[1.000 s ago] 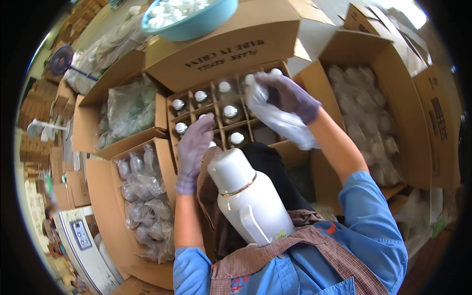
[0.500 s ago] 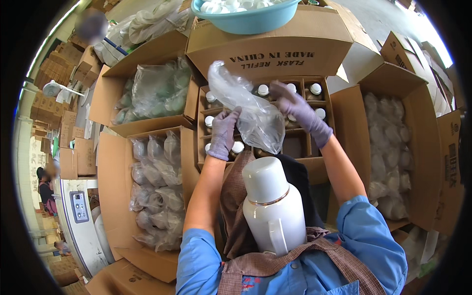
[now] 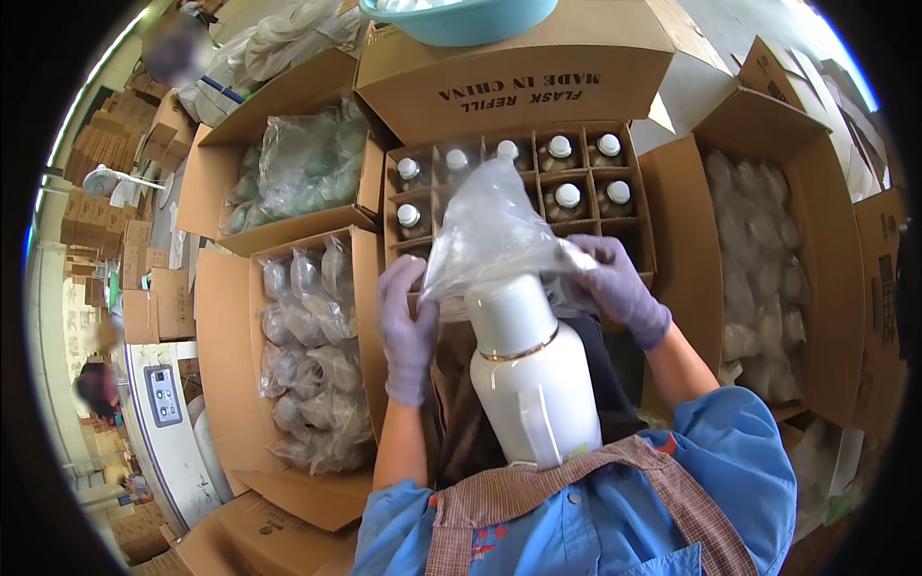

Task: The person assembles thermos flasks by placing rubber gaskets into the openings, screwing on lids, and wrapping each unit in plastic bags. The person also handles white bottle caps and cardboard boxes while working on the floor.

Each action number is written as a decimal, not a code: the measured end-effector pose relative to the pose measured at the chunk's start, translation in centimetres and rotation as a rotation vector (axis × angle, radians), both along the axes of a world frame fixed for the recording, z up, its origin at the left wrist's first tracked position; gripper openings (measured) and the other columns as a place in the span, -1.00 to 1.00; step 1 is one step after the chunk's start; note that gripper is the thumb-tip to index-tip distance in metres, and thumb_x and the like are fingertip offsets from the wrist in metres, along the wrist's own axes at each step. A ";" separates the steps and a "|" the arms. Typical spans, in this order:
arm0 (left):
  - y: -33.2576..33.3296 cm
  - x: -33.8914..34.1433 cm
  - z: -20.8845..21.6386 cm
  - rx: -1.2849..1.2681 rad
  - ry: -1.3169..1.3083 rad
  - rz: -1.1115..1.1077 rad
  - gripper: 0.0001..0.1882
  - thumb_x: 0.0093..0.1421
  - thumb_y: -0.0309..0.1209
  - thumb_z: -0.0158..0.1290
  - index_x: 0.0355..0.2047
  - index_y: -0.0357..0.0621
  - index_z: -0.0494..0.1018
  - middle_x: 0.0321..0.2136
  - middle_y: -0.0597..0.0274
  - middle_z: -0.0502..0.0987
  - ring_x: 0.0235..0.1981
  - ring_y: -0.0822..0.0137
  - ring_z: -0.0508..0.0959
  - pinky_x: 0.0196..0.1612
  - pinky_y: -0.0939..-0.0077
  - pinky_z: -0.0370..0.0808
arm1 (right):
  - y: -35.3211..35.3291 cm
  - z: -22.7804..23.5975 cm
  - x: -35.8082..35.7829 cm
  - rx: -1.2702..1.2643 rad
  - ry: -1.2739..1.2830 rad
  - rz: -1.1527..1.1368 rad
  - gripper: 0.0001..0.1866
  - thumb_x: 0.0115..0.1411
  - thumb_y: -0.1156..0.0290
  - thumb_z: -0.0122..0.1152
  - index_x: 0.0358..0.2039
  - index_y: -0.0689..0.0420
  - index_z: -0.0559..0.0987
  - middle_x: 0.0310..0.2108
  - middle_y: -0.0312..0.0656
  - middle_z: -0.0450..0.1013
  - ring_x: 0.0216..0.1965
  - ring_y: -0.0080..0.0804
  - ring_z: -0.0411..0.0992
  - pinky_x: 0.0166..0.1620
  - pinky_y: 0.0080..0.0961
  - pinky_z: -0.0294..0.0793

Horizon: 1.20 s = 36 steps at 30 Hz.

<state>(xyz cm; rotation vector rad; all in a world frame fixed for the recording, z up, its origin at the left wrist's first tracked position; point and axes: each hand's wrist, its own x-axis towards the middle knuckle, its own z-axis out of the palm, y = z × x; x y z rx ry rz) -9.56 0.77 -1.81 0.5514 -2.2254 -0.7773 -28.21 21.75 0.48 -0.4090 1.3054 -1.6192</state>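
Note:
A white vacuum flask (image 3: pixel 534 398) with a handle and a thin gold band stands upright against my apron, its lid toward the cartons. Spread above the lid is a clear plastic bag (image 3: pixel 495 226), its near edge touching or just covering the lid's top. My left hand (image 3: pixel 405 326) grips one side of the bag, fingers closed on its edge. On the other side, my right hand (image 3: pixel 615 285) pinches the opposite edge. Both hands wear purple-grey gloves. Beyond them, white-capped bottles (image 3: pixel 568 197) stand in the compartments of a carton (image 3: pixel 519 123); the bag hides some compartments.
At left, one carton (image 3: pixel 226 374) holds bagged rounded items (image 3: pixel 322 384) and another has greenish bagged items (image 3: pixel 307 173). A carton (image 3: pixel 826 278) of bagged pieces stands at right. A blue basin (image 3: pixel 471 27) rests at the far edge. A white machine (image 3: pixel 158 432) stands far left.
The bag has moved nearer and is now stretched wide above the flask's lid. My right hand has come down from the bottles to grip its edge; my left hand has shifted left and nearer.

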 end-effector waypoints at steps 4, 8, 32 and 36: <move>6.4 5.0 3.4 0.024 0.065 -0.087 -0.77 -0.02 -0.76 0.03 -0.33 -0.27 0.48 -0.20 -0.03 0.54 -0.22 0.10 0.57 -0.15 0.35 0.53 | 2.4 1.1 3.5 -0.265 1.077 -0.068 -0.75 0.16 0.29 0.25 -0.33 0.25 0.52 -0.58 -0.09 0.37 -0.58 -0.44 0.31 -0.45 -0.45 0.33; 9.4 10.2 3.1 0.254 -0.063 -0.258 -0.86 -0.08 -0.73 -0.02 -0.48 -0.27 0.39 -0.44 0.02 0.51 -0.41 0.17 0.55 -0.32 0.42 0.49 | 7.3 -1.1 6.7 0.099 0.681 -0.021 -0.77 0.15 0.35 0.28 -0.33 0.26 0.51 -0.55 -0.06 0.42 -0.54 -0.43 0.36 -0.38 -0.45 0.40; 7.2 1.9 10.4 -0.626 -0.475 -1.069 -0.66 -0.06 -0.52 0.19 -0.22 0.08 0.54 -0.12 0.21 0.54 0.05 0.17 0.48 0.21 0.18 0.33 | 16.5 4.3 12.6 0.217 0.520 0.841 -0.84 0.04 0.44 0.38 -0.40 0.23 0.62 -0.51 -0.16 0.53 -0.48 -0.42 0.52 -0.38 -0.51 0.45; 1.2 10.5 11.8 -0.369 -0.418 -0.720 -0.70 -0.21 -0.56 0.28 -0.40 0.03 0.55 -0.24 0.25 0.48 -0.08 0.19 0.47 0.11 0.29 0.42 | 13.2 4.6 10.6 0.193 0.417 0.339 -0.78 0.17 0.48 0.25 -0.19 0.30 0.59 -0.39 -0.23 0.52 -0.39 -0.54 0.47 -0.30 -0.55 0.46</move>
